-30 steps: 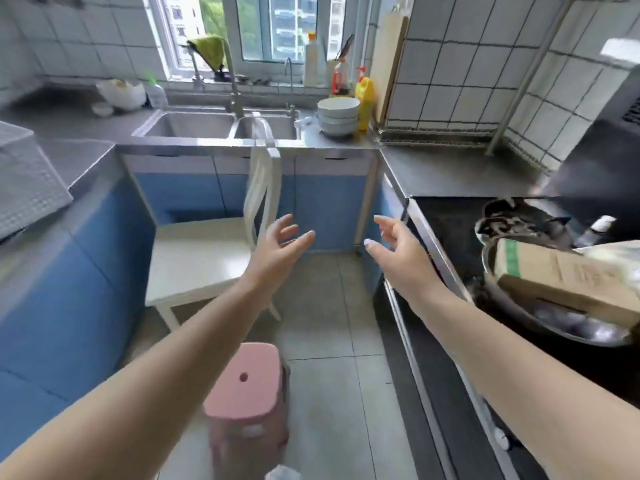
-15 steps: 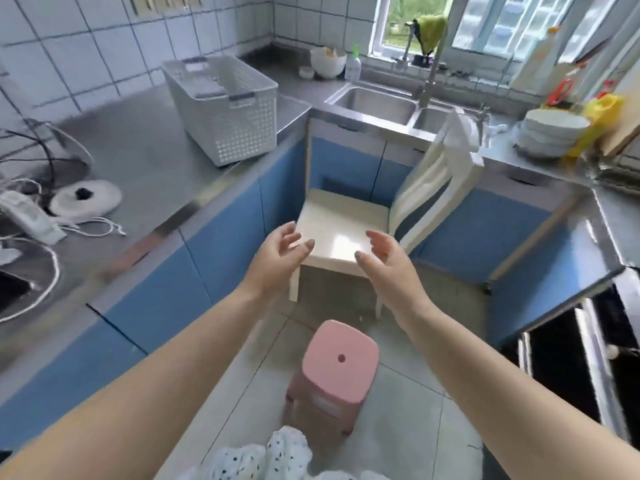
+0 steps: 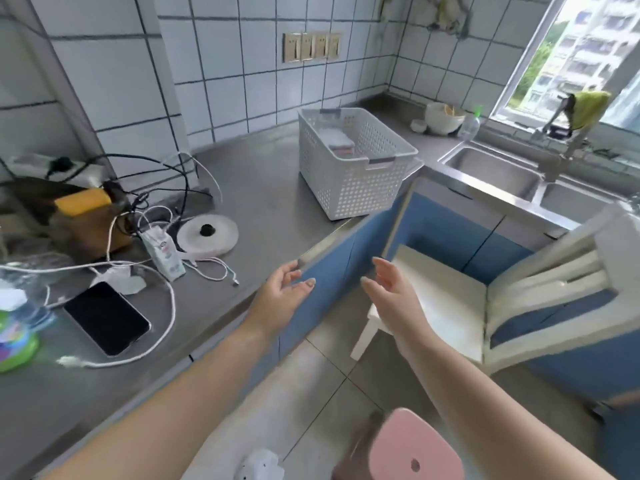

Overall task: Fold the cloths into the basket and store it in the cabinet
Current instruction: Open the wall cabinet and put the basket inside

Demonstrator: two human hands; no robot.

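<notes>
Reaching for the basket (image 3: 356, 164) on the counter (image 3: 263, 188) is likely the step: take both end handles and lift level. Folded cloths (image 3: 337, 142) lie inside. Left hand (image 3: 282, 299) and right hand (image 3: 394, 299) hang spread and empty.

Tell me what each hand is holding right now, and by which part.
Nothing. The left hand and right hand are both open and empty, apart from the basket on the counter.

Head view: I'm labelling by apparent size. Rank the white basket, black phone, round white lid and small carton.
1. white basket
2. black phone
3. round white lid
4. small carton
Phone and lid look close; the phone lies nearer the camera.
</notes>
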